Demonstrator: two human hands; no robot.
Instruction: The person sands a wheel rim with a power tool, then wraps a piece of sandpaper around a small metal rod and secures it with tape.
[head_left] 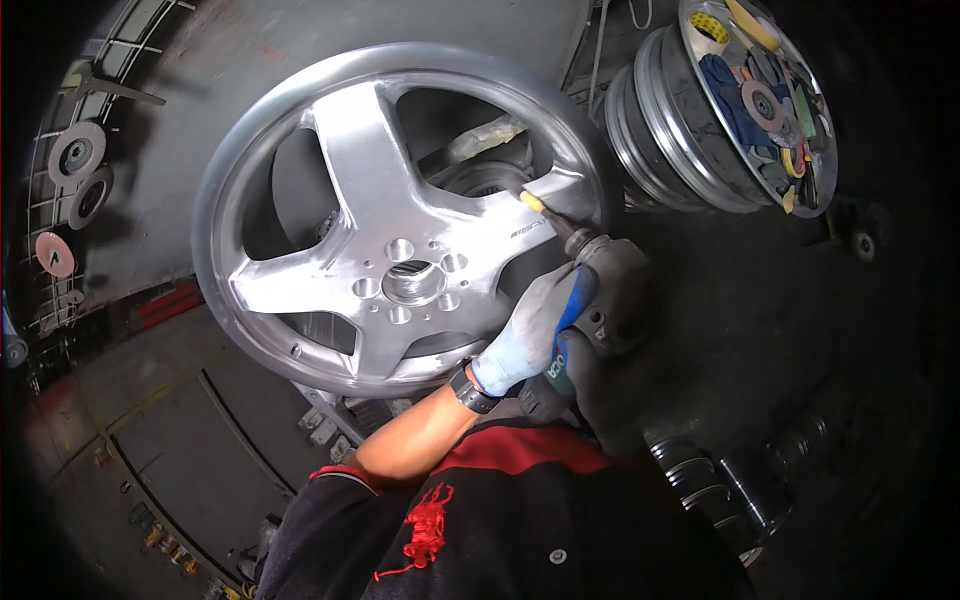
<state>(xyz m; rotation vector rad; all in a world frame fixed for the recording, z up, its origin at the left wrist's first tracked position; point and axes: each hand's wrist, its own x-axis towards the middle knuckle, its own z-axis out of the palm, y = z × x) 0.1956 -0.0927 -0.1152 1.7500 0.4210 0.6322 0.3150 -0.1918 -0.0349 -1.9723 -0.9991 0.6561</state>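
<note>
A silver five-spoke alloy wheel rim [375, 200] faces me. My left hand [530, 325], in a pale glove with a blue palm, is closed around the body of a dark power grinder [560, 375] with green on its casing. My right hand [625, 285] is largely lost in shadow and appears wrapped over the grinder's front part. Out of the grinder's nose sticks a slim bit with a yellow tip [531, 201]. That tip lies at the spoke on the right, close above some small dark lettering.
Stacked rims [665, 120] stand at the upper right, the top one holding gloves, a flap disc [763, 106] and a yellow tape roll [709, 28]. Several discs hang on a wire rack [45, 150] at the left. More shiny cylindrical parts [745, 490] sit at the lower right.
</note>
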